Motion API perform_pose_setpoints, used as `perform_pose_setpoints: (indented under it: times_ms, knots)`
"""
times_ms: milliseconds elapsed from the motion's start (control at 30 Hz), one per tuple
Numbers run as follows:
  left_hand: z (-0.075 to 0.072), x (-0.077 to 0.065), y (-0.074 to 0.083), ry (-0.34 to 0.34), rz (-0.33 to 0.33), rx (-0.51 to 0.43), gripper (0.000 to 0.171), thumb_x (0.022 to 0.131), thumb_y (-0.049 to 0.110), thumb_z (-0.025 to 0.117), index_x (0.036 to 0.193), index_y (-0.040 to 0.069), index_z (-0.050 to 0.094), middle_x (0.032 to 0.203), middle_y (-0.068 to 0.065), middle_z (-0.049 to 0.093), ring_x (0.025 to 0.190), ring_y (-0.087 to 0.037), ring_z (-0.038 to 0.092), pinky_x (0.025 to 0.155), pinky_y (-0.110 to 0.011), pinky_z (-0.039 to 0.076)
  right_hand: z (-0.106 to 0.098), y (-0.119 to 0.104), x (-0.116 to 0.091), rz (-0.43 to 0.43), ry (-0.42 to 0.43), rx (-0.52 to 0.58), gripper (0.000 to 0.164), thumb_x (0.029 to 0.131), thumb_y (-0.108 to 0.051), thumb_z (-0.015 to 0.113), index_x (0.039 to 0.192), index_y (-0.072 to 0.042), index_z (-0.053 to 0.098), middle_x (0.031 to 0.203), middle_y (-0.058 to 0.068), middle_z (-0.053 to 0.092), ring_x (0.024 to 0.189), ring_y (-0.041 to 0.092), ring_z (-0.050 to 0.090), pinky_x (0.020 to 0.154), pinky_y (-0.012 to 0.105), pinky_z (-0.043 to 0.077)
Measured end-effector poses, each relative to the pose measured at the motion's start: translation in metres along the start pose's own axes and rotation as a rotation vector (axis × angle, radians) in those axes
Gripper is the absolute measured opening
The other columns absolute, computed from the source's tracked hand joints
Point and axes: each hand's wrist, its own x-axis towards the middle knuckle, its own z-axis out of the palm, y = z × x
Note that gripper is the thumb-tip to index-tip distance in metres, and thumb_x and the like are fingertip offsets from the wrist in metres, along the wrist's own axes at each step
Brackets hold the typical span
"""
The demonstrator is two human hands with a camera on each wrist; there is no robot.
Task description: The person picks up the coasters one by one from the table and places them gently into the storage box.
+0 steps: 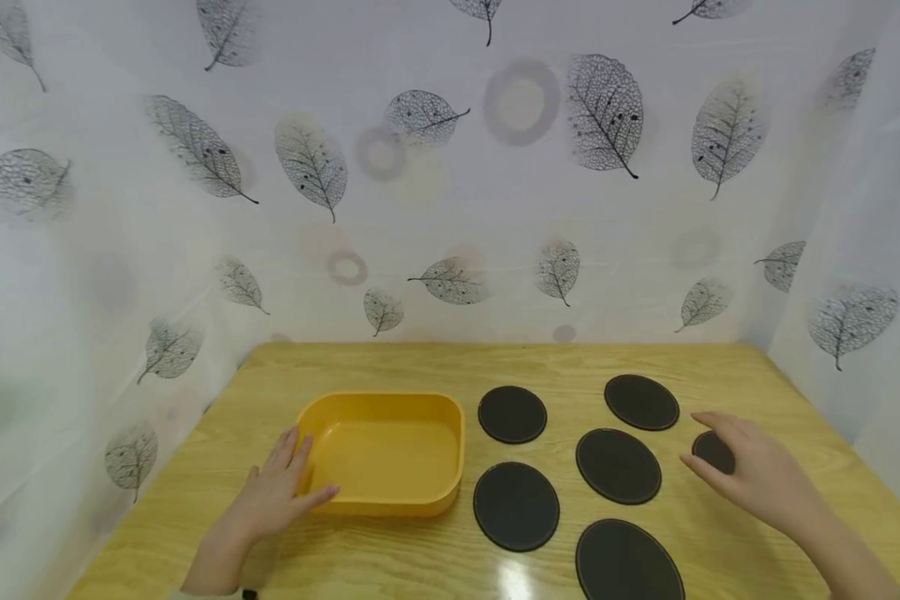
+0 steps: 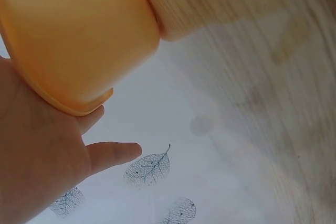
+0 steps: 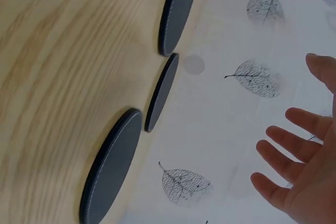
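Observation:
A yellow rectangular tray (image 1: 390, 507) with rounded corners sits on the left half of the table. My left hand (image 1: 270, 490) touches its left rim, fingers extended and thumb across the near left corner. In the left wrist view, the tray's outer wall (image 2: 89, 35) rises beside that hand (image 2: 42, 156). My right hand (image 1: 757, 475) hovers at the right, fingers and thumb apart, holding nothing. Behind it, a round black coaster (image 1: 708, 452) is partly hidden. The right wrist view shows the hand (image 3: 310, 166) with spread fingers, away from the coasters (image 3: 113, 169).
Several more black coasters with stitched edges lie flat between tray and right hand, including a near one (image 1: 630, 560), a middle one (image 1: 618, 466) and a far one (image 1: 641, 402). The wood-grain table (image 1: 420, 358) meets white leaf-print sheeting (image 1: 457, 208) at back and sides.

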Motion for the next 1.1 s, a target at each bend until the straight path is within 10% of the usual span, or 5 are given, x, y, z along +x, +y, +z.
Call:
perform_pose_setpoints:
  times_ms: [1100]
  knots:
    - [0.0, -0.001, 0.0, 0.003, 0.005, -0.023, 0.089, 0.082, 0.054, 0.05, 0.135, -0.01, 0.021, 0.14, -0.031, 0.004, 0.127, -0.044, 0.006, 0.084, -0.071, 0.015, 0.006, 0.106, -0.016, 0.112, -0.426, -0.089, 0.084, 0.065, -0.041, 0.074, 0.116, 0.018, 0.043, 0.108, 0.04, 0.043, 0.096, 0.054, 0.041, 0.074, 0.06, 0.036]
